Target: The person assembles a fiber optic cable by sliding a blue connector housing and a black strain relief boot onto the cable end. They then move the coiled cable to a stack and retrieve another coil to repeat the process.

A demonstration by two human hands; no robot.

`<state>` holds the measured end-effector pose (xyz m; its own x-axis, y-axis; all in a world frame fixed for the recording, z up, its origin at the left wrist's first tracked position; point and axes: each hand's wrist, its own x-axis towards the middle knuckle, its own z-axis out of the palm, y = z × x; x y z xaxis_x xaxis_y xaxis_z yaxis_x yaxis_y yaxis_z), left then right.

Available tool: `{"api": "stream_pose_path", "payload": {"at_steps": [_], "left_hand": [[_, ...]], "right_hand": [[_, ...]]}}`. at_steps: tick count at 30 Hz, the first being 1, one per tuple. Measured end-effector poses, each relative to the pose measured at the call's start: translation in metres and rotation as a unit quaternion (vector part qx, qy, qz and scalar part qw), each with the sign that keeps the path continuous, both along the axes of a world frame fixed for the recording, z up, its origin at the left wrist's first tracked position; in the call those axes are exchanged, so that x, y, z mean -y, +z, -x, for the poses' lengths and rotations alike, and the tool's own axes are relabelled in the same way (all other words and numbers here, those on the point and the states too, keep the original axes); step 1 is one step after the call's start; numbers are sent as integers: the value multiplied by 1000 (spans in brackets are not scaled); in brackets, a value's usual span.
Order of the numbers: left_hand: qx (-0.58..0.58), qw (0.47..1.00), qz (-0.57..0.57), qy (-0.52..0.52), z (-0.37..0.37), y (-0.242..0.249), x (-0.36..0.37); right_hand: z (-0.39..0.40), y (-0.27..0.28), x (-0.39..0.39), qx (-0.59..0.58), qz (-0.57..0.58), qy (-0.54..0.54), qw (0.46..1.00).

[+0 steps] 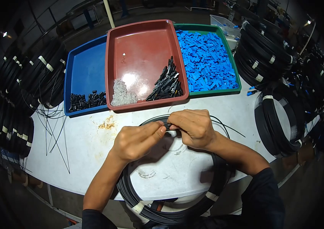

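A large coil of black cable [124, 186] lies partly on the white table, its lower side reaching past the front edge near my body. Whitish tape bands [212, 196] wrap it at the lower left and lower right. My left hand [136, 142] is closed, with thumb and fingertips pinching the far side of the coil. Right beside it, my right hand [193, 128] also grips the coil, fingers curled over the strands. Anything small between the fingertips is hidden. A loose cable end sticks out to the right of my right hand.
Beyond the coil stand a blue tray [86, 61] with black pieces, a red tray [143, 45] with clear and black parts, and a green tray [235, 78] of blue connectors. Taped cable coils [266, 57] are stacked at right, with others [43, 72] at left. Loose cable ends [57, 143] cross the table's left side.
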<state>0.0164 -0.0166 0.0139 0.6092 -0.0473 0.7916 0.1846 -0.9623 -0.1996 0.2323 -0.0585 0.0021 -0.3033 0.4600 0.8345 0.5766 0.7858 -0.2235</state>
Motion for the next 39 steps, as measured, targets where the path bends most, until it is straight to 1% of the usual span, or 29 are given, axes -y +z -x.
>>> {"api": "stream_pose_path", "payload": {"at_steps": [1, 2, 3, 4, 6, 10, 12, 14, 16, 19, 22, 25, 26, 28, 30, 31, 33, 34, 35, 36, 38, 39], "left_hand": [[28, 994, 101, -9, 0, -3, 0], [56, 978, 201, -16, 1, -5, 1], [56, 952, 301, 26, 3, 3, 8], [88, 934, 346, 20, 3, -3, 4], [164, 874, 455, -43, 0, -11, 2], [149, 860, 484, -58, 1, -14, -1], [157, 879, 444, -77, 1, -16, -4], [168, 875, 448, -74, 2, -14, -3], [181, 870, 453, -73, 0, -13, -1], [157, 868, 464, -79, 1, -11, -1], [161, 879, 438, -103, 1, -10, -6], [162, 853, 488, -86, 0, -9, -1], [163, 854, 487, -85, 2, -8, -2], [156, 876, 449, -81, 3, -7, -5], [154, 864, 471, -84, -2, -11, -7], [149, 854, 492, -82, -4, -12, -9], [79, 883, 460, -41, -1, -11, -13], [51, 896, 441, -29, 2, -10, -16], [51, 887, 458, -35, 5, -8, -19], [73, 875, 478, -17, 9, -3, -18], [167, 853, 495, -13, 20, -4, -28], [216, 841, 496, -16, 26, -2, -33]], "right_hand": [[0, -1, 0, -21, 7, 11, 1000], [0, -2, 0, -22, 7, 11, 1000], [1, -2, -1, -22, 6, 9, 1000], [1, -2, -1, -24, 4, 7, 1000], [1, -4, -3, -32, -1, 3, 999], [2, -3, -2, -31, -11, 2, 999], [0, -4, -4, -39, -4, 6, 999], [-2, -3, -4, -45, 3, 8, 999], [-4, -1, -1, -33, 67, 5, 997], [-4, 1, 0, -36, 69, 14, 997], [-6, 1, -3, -44, 84, 15, 995], [-3, -1, -1, -62, 106, 22, 992], [-3, -1, -1, -71, 106, 20, 992], [-4, 3, -3, -70, 116, 17, 991], [-7, 3, -4, -68, 128, 17, 989], [-7, -2, -6, -63, 142, 12, 988], [-7, -1, -7, -63, 184, 7, 981], [-7, 4, -4, -88, 242, -4, 966], [-7, 9, -4, -94, 293, -23, 951], [-9, 12, -5, -99, 344, -44, 933], [-16, 12, -10, -104, 344, -32, 933], [-20, 9, -14, -95, 325, -30, 941]]}}
